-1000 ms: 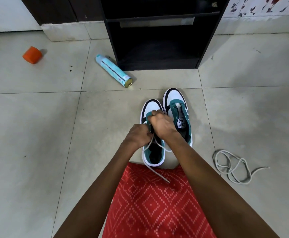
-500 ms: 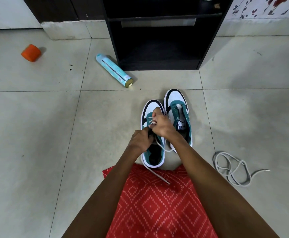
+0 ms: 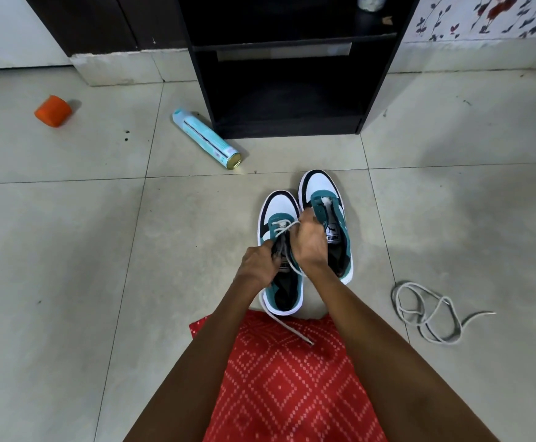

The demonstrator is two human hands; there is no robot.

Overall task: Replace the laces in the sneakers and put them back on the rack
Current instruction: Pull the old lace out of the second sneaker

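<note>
Head view: hands (image 3: 257,266) (image 3: 311,247) grip sneaker (image 3: 278,206), lace (image 3: 287,227); bare floor (image 3: 69,266) leftward.

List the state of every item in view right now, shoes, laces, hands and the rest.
Near sneaker, on floor, lace only through front eyelets.
Far sneaker, on floor, no lace across tongue.
Lace, partly threaded, one end trailing on red cloth.
Spare lace, loose coil on floor.
Left hand, grips near sneaker's tongue.
Right hand, pinches lace.
Spray can, lying on its side.
Rack, holds neither sneaker.

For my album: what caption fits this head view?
Left hand holds a sneaker, right hand grips its lace; a spare lace lies nearby.
</note>
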